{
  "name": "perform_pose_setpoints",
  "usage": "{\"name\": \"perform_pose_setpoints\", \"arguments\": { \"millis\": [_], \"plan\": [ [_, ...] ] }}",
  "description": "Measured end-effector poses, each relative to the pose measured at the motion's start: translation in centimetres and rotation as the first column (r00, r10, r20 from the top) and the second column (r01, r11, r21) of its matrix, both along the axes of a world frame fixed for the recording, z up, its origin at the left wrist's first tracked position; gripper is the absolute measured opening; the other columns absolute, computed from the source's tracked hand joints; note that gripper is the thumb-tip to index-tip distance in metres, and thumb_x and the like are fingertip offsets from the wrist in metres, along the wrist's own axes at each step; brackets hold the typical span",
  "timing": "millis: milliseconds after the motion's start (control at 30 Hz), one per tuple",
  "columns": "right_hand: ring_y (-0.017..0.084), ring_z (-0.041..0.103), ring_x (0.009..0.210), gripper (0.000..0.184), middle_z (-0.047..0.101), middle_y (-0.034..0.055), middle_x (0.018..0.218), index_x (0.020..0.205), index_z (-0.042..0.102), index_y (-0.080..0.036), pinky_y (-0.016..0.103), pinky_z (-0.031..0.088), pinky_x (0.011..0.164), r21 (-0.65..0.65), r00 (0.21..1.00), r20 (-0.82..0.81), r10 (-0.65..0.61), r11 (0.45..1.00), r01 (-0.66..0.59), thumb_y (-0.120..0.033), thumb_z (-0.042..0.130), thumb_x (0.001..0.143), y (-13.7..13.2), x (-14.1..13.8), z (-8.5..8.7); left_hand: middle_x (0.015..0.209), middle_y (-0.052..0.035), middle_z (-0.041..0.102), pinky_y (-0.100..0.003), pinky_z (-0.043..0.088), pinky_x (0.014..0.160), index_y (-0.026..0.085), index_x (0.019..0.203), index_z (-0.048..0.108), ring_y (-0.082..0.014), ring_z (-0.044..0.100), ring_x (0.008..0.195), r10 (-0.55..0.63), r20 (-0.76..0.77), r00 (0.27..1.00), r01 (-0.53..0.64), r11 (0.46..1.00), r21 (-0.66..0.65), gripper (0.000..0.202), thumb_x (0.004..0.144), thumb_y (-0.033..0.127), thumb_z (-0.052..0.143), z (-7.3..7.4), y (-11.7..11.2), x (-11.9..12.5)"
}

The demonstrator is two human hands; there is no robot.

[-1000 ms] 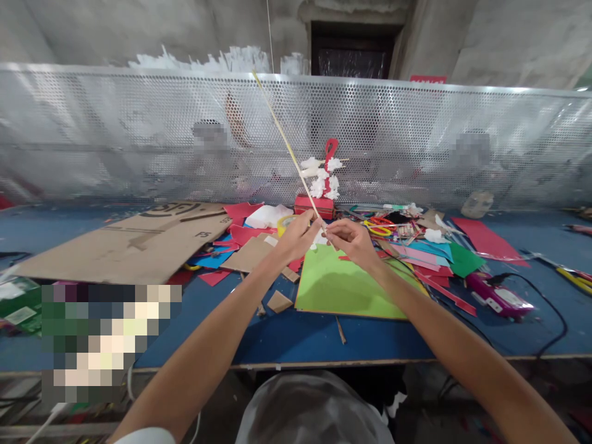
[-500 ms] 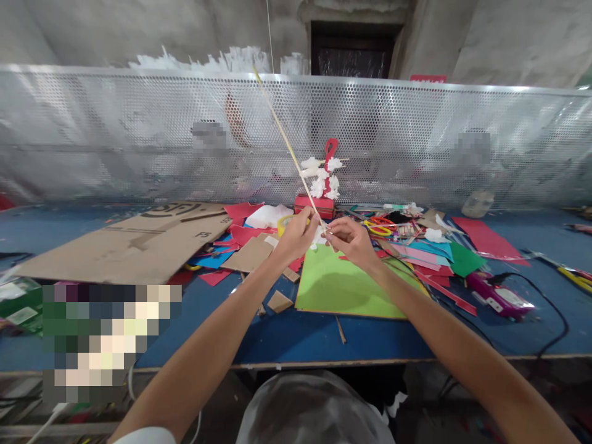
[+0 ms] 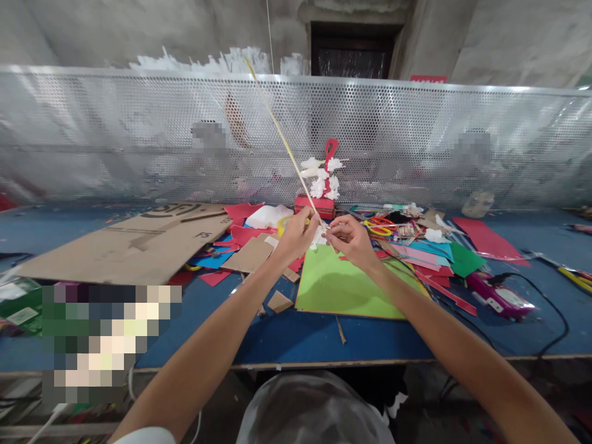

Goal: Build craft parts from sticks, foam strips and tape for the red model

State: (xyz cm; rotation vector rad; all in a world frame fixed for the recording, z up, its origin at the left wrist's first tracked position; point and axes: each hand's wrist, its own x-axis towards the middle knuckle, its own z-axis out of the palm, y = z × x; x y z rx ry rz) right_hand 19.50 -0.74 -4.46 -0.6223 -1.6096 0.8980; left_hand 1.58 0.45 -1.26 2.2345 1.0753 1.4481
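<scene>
A long thin pale stick [image 3: 283, 137], yellowish at its top, slants up and left from between my hands. My left hand [image 3: 298, 235] pinches it near its lower end. My right hand [image 3: 350, 239] is closed at that same end, fingertips together; what exactly they grip is too small to make out. White tufts [image 3: 319, 237] show just below the fingers, partly hidden. Beneath both hands lies a lime-green sheet [image 3: 356, 290]. Behind them stands a red stem with a loop [image 3: 331, 148] and white fluffy tufts [image 3: 319, 186], on a red box-like base [image 3: 303, 205].
Cardboard [image 3: 124, 240] covers the left of the blue table [image 3: 296, 345]. Scissors with yellow and red handles [image 3: 380, 228] lie among paper scraps. A purple device [image 3: 499, 296] with a black cable and pliers [image 3: 573, 276] lie right. A perforated metal panel [image 3: 398, 142] runs behind.
The stick's upper tip has swung slightly left and up. Both hands stay at nearly the same spot, still closed at its lower end.
</scene>
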Motion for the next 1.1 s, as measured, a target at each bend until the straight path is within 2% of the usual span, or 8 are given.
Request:
{"name": "perform_pose_setpoints", "arguments": {
  "millis": [267, 500, 600, 733, 833, 1100],
  "plan": [
    [0.012, 0.058, 0.055, 0.037, 0.072, 0.0011, 0.081, 0.101, 0.055, -0.025, 0.026, 0.047, 0.051, -0.020, 1.000, 0.003, -0.022, 1.000, 0.022, -0.045, 0.077, 0.079, -0.1, 0.0, 0.1, 0.074, 0.0003, 0.051, -0.025, 0.039, 0.058, 0.021, 0.083, 0.047, -0.0141, 0.051, 0.066, -0.026, 0.080, 0.996, 0.030, 0.999, -0.045, 0.023, 0.099, 0.037, 0.042, -0.6, 0.7, 0.0],
    [0.018, 0.070, 0.073, 0.039, 0.071, 0.0031, 0.089, 0.114, 0.054, -0.027, 0.024, 0.052, 0.048, -0.070, 1.000, 0.006, 0.012, 0.998, -0.011, -0.050, 0.067, 0.086, -0.8, -0.2, 0.7, 0.078, -0.0013, 0.057, -0.026, 0.042, 0.064, 0.021, 0.086, 0.049, -0.0160, 0.056, 0.072, 0.069, 0.048, 0.996, -0.068, 0.998, -0.011, 0.023, 0.100, 0.038, 0.040, -0.5, 0.2, -0.1],
    [0.019, 0.070, 0.075, 0.042, 0.068, 0.0031, 0.096, 0.115, 0.055, -0.028, 0.023, 0.055, 0.047, -0.033, 0.998, 0.027, -0.062, 0.997, 0.062, -0.051, 0.070, 0.083, -1.1, -0.6, 0.6, 0.079, -0.0016, 0.058, -0.027, 0.043, 0.066, 0.021, 0.087, 0.048, -0.0158, 0.056, 0.073, 0.103, 0.061, 0.993, -0.104, 0.994, 0.019, 0.022, 0.100, 0.037, 0.039, -0.6, -0.1, 0.2],
    [0.015, 0.067, 0.071, 0.031, 0.063, 0.0028, 0.098, 0.103, 0.059, -0.026, 0.022, 0.055, 0.046, 0.055, 0.985, 0.037, -0.168, 0.985, 0.166, -0.049, 0.068, 0.085, -1.2, -1.0, 0.5, 0.076, -0.0006, 0.055, -0.026, 0.041, 0.063, 0.021, 0.087, 0.048, -0.0144, 0.053, 0.067, 0.099, 0.090, 0.991, -0.103, 0.994, 0.039, 0.022, 0.100, 0.037, 0.040, -0.8, -0.4, 0.7],
    [0.014, 0.067, 0.071, 0.026, 0.061, 0.0023, 0.095, 0.100, 0.060, -0.025, 0.021, 0.056, 0.047, 0.052, 0.981, 0.025, -0.194, 0.980, 0.192, -0.047, 0.067, 0.086, -1.0, -0.9, 0.4, 0.073, 0.0001, 0.052, -0.025, 0.040, 0.061, 0.021, 0.086, 0.047, -0.0137, 0.050, 0.064, 0.098, 0.116, 0.988, -0.102, 0.994, 0.025, 0.023, 0.101, 0.038, 0.040, -0.9, -0.6, 1.0],
    [0.016, 0.067, 0.072, 0.028, 0.064, 0.0030, 0.093, 0.106, 0.063, -0.026, 0.023, 0.056, 0.048, 0.043, 0.975, 0.007, -0.222, 0.974, 0.222, -0.046, 0.067, 0.087, -0.8, -0.8, 0.2, 0.076, 0.0000, 0.053, -0.024, 0.041, 0.059, 0.021, 0.086, 0.048, -0.0122, 0.049, 0.063, 0.062, 0.196, 0.979, -0.061, 0.998, -0.014, 0.022, 0.099, 0.038, 0.043, -0.6, -0.9, 1.3]
  ]
}}
